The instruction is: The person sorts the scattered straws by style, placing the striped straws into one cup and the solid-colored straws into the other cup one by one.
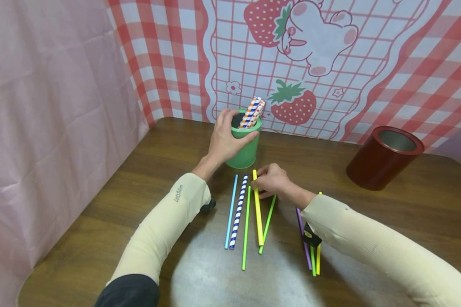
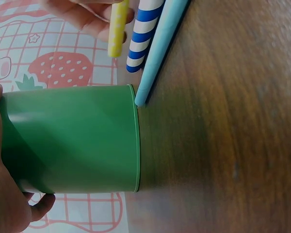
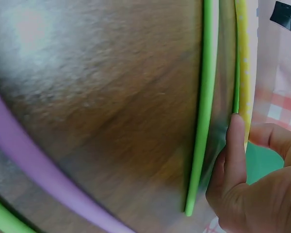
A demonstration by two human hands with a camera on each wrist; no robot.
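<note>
My left hand (image 1: pixel 224 138) grips the green cup (image 1: pixel 243 155) near its rim, thumb in front and fingers round the far side. Inside the cup lean several patterned paper straws (image 1: pixel 250 114), with orange, blue and red markings on white. Between thumb and fingers, my right hand (image 1: pixel 274 179) pinches a yellow straw (image 1: pixel 258 213) near its far end. White dots show on that yellow straw (image 2: pixel 117 29) in the left wrist view. Beside it on the table lie a light blue straw (image 1: pixel 231 211), a blue-and-white striped straw (image 1: pixel 238 213) and two green straws (image 1: pixel 246 230).
Under my right forearm lie a purple straw (image 1: pixel 304 243), a green straw (image 1: pixel 313 261) and another yellow straw (image 1: pixel 318 260). A dark red canister (image 1: pixel 372 164) stands at the back right of the wooden table (image 1: pixel 138 170). Behind is a checked strawberry-print cloth (image 1: pixel 177 55).
</note>
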